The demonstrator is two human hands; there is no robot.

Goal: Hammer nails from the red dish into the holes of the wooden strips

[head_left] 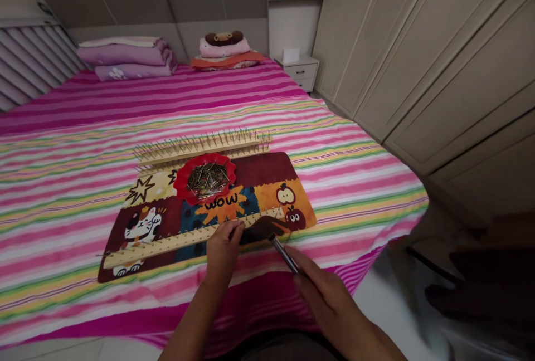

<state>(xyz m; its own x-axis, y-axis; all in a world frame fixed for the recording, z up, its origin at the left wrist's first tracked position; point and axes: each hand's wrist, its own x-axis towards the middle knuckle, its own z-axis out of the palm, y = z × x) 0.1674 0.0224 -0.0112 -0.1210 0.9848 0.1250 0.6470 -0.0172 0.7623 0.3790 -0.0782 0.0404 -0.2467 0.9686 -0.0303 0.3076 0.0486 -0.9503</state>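
My left hand (226, 237) pinches its thumb and fingers together at the near wooden strip (167, 244); what lies between the fingertips is too small to make out. Several thin nails stand along this strip, which lies aslant on a patterned mat (271, 169). A hammer (285, 254) is in my right hand (326, 297), fingers wrapped round its handle. Its dark, blurred head hovers over the strip's right part, just right of my left hand. Beyond the strip, a red scalloped bowl (181, 185) holds a heap of loose nails (209, 178).
Two more wooden strips (200, 150) bristling with nails lie at the mat's far edge. Underneath is a bed with a striped sheet (355, 177). Folded bedding (125, 57) is stacked by the headboard. A nightstand (301, 71) and wardrobe (401, 54) stand to the right.
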